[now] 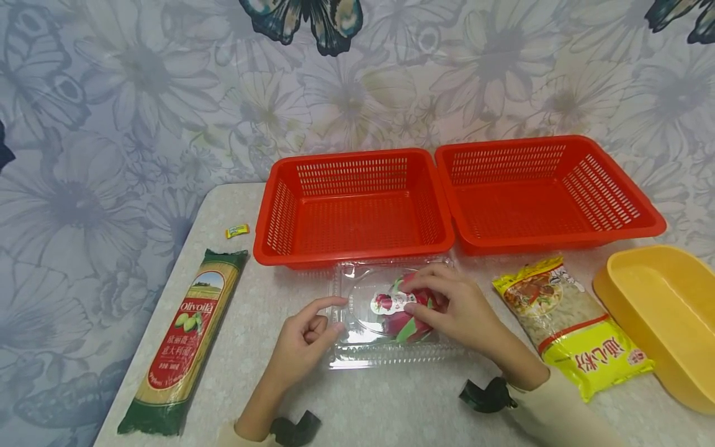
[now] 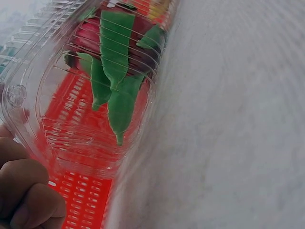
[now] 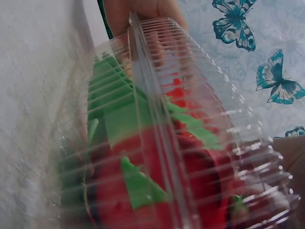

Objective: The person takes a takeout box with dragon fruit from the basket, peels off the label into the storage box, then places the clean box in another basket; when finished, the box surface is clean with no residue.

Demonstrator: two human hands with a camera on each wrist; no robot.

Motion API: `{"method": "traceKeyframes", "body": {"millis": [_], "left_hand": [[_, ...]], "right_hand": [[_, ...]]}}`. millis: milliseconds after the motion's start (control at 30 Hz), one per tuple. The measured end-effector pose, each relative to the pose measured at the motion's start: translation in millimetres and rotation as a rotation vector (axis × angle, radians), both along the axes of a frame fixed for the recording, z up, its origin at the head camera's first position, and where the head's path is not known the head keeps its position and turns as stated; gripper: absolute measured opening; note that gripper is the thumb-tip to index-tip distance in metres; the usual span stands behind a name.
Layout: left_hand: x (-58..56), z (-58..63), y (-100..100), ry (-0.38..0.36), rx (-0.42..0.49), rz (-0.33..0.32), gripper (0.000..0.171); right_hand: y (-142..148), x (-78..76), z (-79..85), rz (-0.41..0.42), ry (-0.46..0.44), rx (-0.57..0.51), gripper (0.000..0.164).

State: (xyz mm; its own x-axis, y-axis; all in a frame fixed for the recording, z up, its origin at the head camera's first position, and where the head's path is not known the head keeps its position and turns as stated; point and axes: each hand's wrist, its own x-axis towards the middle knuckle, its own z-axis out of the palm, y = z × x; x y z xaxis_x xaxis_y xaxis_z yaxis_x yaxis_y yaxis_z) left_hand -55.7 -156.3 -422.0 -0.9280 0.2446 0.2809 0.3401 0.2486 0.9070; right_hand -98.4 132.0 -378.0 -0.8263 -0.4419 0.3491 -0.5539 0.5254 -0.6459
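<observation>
A clear plastic clamshell box (image 1: 357, 354) lies closed on the table, with a red dragon fruit (image 1: 399, 326) with green scales showing inside its right half. A white label with fruit pictures (image 1: 385, 303) sits on the lid. My left hand (image 1: 307, 332) touches the box's left edge with index finger and thumb; its other fingers are curled in. From the right, my right hand (image 1: 455, 301) rests over the lid, thumb and index finger spread at the label's right end. In the left wrist view the dragon fruit's green scales (image 2: 116, 52) show through the ribbed side.
Two red baskets (image 1: 357, 256) (image 1: 558, 239) stand behind the box. Left lie a spaghetti pack (image 1: 187, 338) and a small yellow wrapped sweet (image 1: 237, 231). A yellow-ended pasta bag (image 1: 575, 329) and a yellow basin (image 1: 661, 323) are on the right.
</observation>
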Motion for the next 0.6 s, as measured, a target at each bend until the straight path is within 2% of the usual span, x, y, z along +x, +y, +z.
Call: {"method": "traceKeyframes", "body": {"millis": [100,267,500,600], "left_hand": [[2.4,10.6,2,0.004,0.009,-0.01,0.033],[6.2,25.0,6,-0.002,0.009,-0.013,0.031],[6.7,27.2,6,-0.019,-0.001,-0.003,0.031],[6.1,26.0,6,-0.026,-0.004,0.004,0.03]], "right_hand": [[-1,0.2,-0.4,0.02,0.003,-0.036,0.027],[-1,1.1,-2.1,0.008,-0.013,-0.074,0.028],[-1,1.5,-3.0,-0.023,-0.04,-0.08,0.029],[1,1.1,-3.6,-0.041,-0.062,-0.114,0.027]]}}
